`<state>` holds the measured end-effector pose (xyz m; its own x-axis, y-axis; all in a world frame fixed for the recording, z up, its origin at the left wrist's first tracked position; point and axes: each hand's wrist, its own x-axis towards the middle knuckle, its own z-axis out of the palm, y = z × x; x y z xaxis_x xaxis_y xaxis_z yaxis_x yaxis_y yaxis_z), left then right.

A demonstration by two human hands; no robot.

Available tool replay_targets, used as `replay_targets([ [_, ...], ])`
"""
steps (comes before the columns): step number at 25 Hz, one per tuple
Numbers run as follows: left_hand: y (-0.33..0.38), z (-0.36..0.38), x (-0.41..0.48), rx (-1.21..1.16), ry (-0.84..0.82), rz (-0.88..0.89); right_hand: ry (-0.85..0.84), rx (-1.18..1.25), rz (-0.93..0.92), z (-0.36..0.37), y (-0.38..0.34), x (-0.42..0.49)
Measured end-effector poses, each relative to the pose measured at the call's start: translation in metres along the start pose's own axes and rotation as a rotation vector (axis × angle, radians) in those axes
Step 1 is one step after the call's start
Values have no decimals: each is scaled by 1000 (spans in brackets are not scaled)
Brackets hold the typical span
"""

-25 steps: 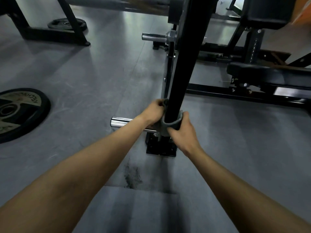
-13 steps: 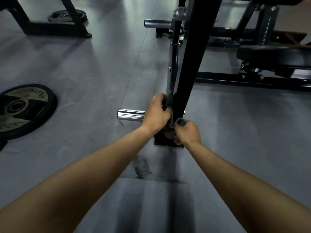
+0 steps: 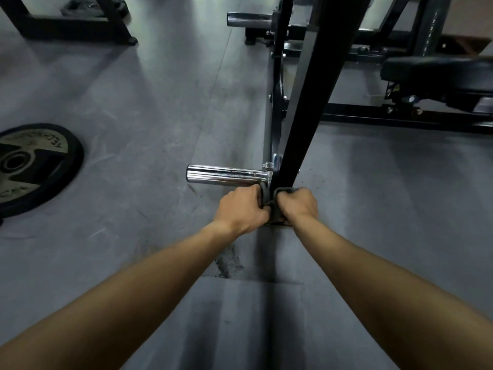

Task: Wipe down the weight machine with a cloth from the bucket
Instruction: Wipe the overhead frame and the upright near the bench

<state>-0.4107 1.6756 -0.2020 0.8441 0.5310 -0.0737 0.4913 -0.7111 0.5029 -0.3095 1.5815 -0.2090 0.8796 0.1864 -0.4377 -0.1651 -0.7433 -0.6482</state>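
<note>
The grey floor [image 3: 133, 102] is spreading out all round the grip. The weight machine [image 3: 277, 84] is standing just beyond the fists, its black post [image 3: 301, 116] rising steeply from between them and its padded seat [image 3: 437, 73] lying well off to their upper right. A weight plate [image 3: 34, 166] is lying flat far to the left of the grip. A chrome peg [image 3: 224, 175] is sticking out leftward just above the left hand [image 3: 241, 209]. That hand and the right hand [image 3: 297, 206] are both curling tightly round a dark grey cloth [image 3: 269, 208], one fist on each side of the post's foot. The cloth is wrapping round the post's bottom end, bunched between the fists.
</note>
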Motion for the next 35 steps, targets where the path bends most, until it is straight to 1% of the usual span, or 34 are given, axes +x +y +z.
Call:
replay_targets([
  [1, -1, -1, 2, -4, -3, 0, 45, 3, -10, 2, 0, 0],
  [3, -3, -4, 5, -34, -7, -31, 57, 23, -5, 7, 2, -4],
  [4, -5, -5, 7, -52, -12, -46, 15, 25, 23, 13, 8, 0],
  [6, -10, -4, 8, -74, -66, -44, -124, 50, 135, 21, 16, 8],
  [7, -12, -2, 8, -74, -105, -29, -155, 41, 164, 21, 16, 7],
  [8, -14, -2, 7, -68, -141, -11, -142, 18, 145, 21, 15, 8],
  [11, -23, -2, 10, -46, -217, 20, 106, -72, -1, 19, 12, 6],
  [12, -26, -2, 12, -57, -227, 23, 168, -74, -30, 20, 13, 3],
  [13, -29, -2, 13, -68, -234, 15, 185, -68, -34, 22, 16, 2],
  [14, -32, -2, 14, -72, -233, 8, 161, -66, -16, 25, 21, 3],
  [17, -35, 1, 14, -68, -250, -4, -41, -125, 49, 34, 27, 7],
  [18, -34, 3, 14, -70, -260, -3, -57, -141, 33, 35, 28, 8],
  [21, -33, 5, 16, -83, -273, -17, 61, -153, -24, 36, 27, 8],
  [22, -34, 6, 17, -84, -273, -25, 61, -159, -19, 36, 28, 8],
  [25, -34, 12, 17, -116, -279, -50, -104, -204, 54, 35, 36, 15],
  [26, -35, 15, 15, -141, -285, -61, -137, -226, 62, 33, 39, 21],
  [28, -36, 18, 13, -108, -315, -65, -151, -268, 55, 28, 41, 34],
  [30, -41, 24, 13, -51, -321, -92, -152, -282, 1, 27, 44, 47],
  [32, -43, 31, 15, -42, -306, -152, -148, -261, -45, 29, 52, 55],
  [35, -42, 37, 19, -22, -259, -215, -188, -212, -79, 35, 66, 61],
])
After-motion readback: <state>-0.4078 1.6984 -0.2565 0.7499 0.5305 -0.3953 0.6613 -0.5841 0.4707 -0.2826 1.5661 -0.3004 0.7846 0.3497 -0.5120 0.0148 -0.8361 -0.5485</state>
